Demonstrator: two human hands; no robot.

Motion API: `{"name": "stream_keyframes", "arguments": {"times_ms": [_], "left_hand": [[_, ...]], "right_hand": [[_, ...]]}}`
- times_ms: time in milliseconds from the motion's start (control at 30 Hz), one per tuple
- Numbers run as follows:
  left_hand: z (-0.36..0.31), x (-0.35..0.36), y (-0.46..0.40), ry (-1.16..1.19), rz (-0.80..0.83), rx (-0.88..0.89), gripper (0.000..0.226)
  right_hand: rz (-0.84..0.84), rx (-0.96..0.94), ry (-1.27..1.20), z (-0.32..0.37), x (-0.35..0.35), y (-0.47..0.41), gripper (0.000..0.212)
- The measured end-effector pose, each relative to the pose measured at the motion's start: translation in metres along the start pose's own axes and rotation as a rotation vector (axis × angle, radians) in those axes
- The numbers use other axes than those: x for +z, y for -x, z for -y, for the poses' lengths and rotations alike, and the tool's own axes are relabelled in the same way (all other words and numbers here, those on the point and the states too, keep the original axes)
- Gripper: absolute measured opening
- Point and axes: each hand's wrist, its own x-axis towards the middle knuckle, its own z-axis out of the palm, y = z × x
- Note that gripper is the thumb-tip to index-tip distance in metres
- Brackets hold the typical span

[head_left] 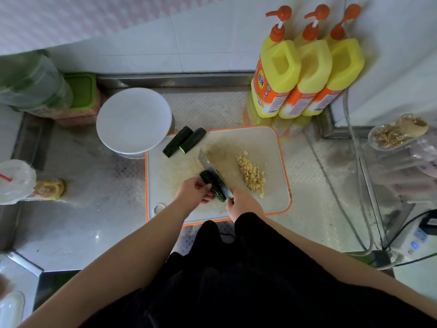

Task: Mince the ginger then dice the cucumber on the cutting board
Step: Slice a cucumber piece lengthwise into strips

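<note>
A white cutting board (260,143) with an orange rim lies on the steel counter. A pile of minced ginger (251,174) sits on its right half. My left hand (195,191) holds a dark green cucumber piece (214,187) near the board's front. My right hand (243,204) grips the handle of a knife (212,170), whose blade lies lengthwise along the cucumber piece. Two more cucumber pieces (184,140) rest at the board's back left corner.
A white plate (133,119) stands just left of the board's back corner. Three yellow pump bottles (305,74) stand behind the board on the right. A plastic-wrapped cup (15,181) sits at the far left, with cables and a bagged item (399,133) at the right.
</note>
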Motion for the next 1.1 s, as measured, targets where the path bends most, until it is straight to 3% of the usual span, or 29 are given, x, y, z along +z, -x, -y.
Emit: {"name": "stream_keyframes", "arguments": {"times_ms": [800, 1100], "left_hand": [[0.002, 0.000, -0.005, 0.017, 0.009, -0.002, 0.020], [0.004, 0.000, -0.007, 0.030, 0.017, -0.016, 0.020]], "right_hand": [[-0.009, -0.012, 0.091, 0.002, -0.004, 0.011, 0.029], [0.071, 0.024, 0.117, 0.013, 0.001, -0.001, 0.022]]}}
